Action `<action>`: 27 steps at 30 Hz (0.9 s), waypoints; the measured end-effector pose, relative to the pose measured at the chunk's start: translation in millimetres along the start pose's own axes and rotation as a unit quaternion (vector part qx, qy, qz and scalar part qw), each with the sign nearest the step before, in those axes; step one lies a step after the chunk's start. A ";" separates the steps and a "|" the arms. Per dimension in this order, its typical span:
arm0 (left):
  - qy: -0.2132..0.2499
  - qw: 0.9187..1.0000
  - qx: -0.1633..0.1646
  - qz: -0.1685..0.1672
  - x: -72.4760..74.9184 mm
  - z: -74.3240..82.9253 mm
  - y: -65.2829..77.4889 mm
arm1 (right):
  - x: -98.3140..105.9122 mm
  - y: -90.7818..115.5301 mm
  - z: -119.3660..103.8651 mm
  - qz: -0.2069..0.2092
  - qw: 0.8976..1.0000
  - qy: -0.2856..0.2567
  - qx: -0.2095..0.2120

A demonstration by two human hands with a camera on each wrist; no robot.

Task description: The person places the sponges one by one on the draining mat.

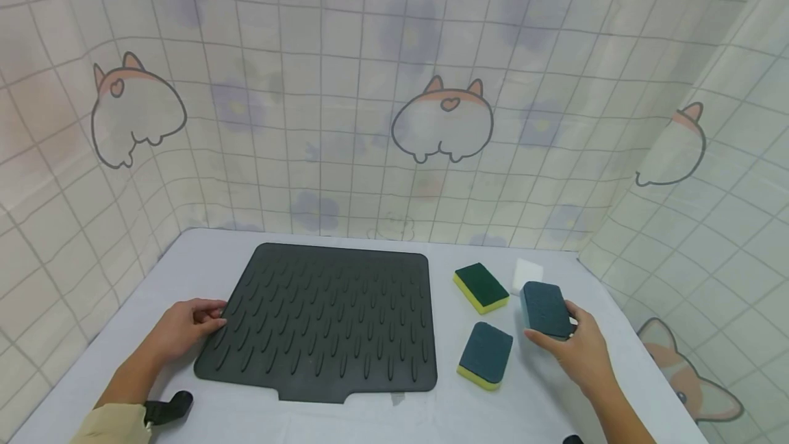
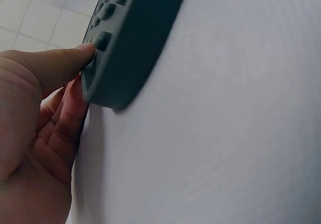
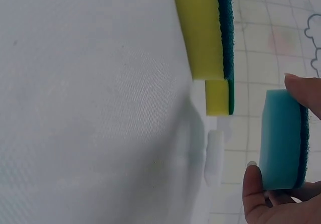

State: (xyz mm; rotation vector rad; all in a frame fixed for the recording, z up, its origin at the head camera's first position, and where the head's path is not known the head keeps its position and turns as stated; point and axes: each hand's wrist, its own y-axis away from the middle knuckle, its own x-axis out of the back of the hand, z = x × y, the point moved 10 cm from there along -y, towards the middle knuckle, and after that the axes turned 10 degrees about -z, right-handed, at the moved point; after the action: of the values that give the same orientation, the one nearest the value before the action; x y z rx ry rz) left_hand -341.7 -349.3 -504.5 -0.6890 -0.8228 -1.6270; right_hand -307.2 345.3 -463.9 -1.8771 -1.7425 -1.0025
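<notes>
My left hand (image 1: 183, 327) pinches the left edge of a dark grey ridged drying mat (image 1: 327, 321), thumb on top; in the left wrist view the thumb (image 2: 60, 66) presses the mat's corner (image 2: 130, 48). My right hand (image 1: 579, 355) grips a blue sponge (image 1: 546, 310) with a dark scouring side, held above the table. In the right wrist view its light blue foam (image 3: 283, 138) sits between thumb and fingers. Left of it lie a yellow sponge with a dark blue-green top (image 1: 487, 351) and another with a dark green top (image 1: 482, 286). Behind the held sponge is a white sponge block (image 1: 527, 274), partly hidden.
A white cloth covers the table (image 1: 209, 423). A curtain (image 1: 345, 122) printed with a grid and corgis hangs behind and along both sides. A black strap piece (image 1: 169, 408) sits at the left wrist.
</notes>
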 end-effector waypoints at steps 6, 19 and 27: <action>0.006 1.000 0.004 -0.002 -0.1 -2.4 -0.9 | -5.0 0.8 -4.6 -0.010 1.000 0.000 -0.001; 0.010 1.000 0.005 -0.004 -2.2 -4.9 -1.5 | -14.8 6.1 -24.9 -0.019 0.999 -0.005 0.027; 0.006 1.000 0.002 0.001 -1.3 -5.4 -2.4 | -22.8 8.3 -37.4 -0.027 0.999 -0.009 0.043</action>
State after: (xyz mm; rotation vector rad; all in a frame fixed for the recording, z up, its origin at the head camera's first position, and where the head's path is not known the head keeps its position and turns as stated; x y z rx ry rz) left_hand -343.8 -352.6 -509.0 -0.6760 -0.8159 -1.6248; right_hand -307.4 301.9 -453.8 -1.7999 -1.8251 -0.9190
